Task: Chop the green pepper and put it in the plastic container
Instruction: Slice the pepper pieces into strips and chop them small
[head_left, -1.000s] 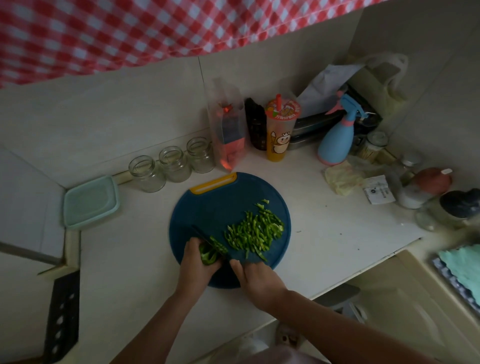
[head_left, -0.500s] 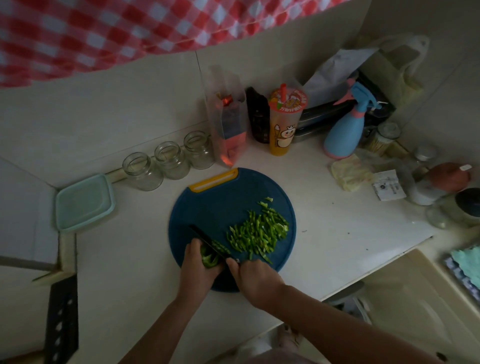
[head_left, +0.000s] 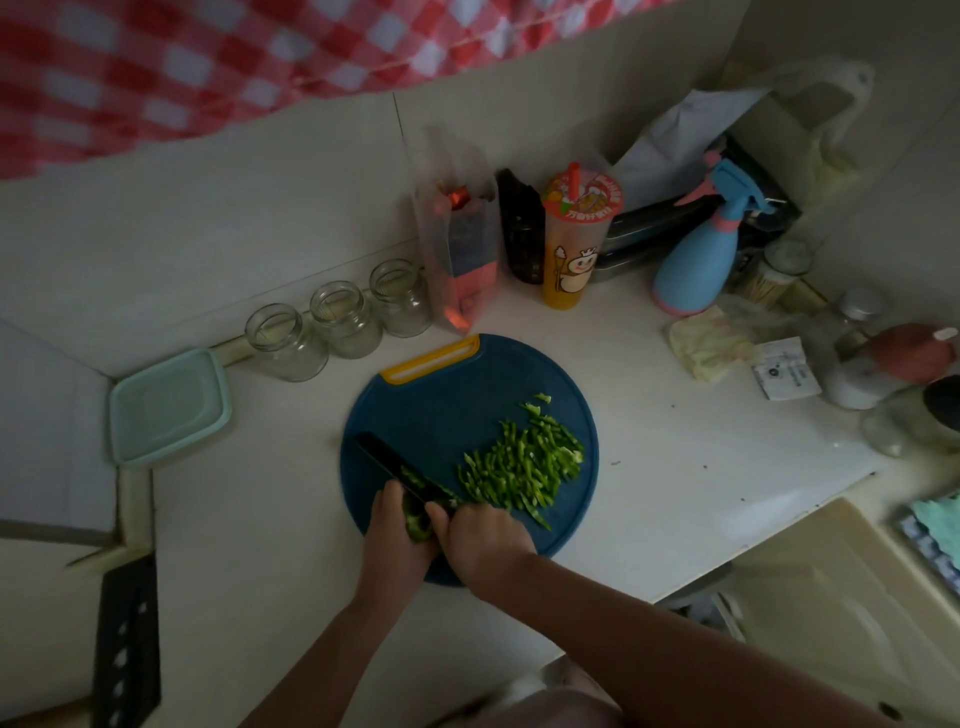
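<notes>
On a round blue cutting board (head_left: 431, 415), the left hand (head_left: 397, 535) grips a green pepper (head_left: 417, 522); the right hand (head_left: 485, 535) grasps a black knife (head_left: 400, 470) beside chopped pieces (head_left: 524, 465).

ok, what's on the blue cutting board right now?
Visible: chopped pepper pile, a black knife in the right hand, an uncut pepper piece held by the left hand. Hands hide the knife handle and most of that piece.

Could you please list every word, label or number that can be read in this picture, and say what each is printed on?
Drink cup: Chinese characters on the red lid rim, too blurred to read.
White packet: a dark round mark and small print, too small to read.
No other text shows.
</notes>
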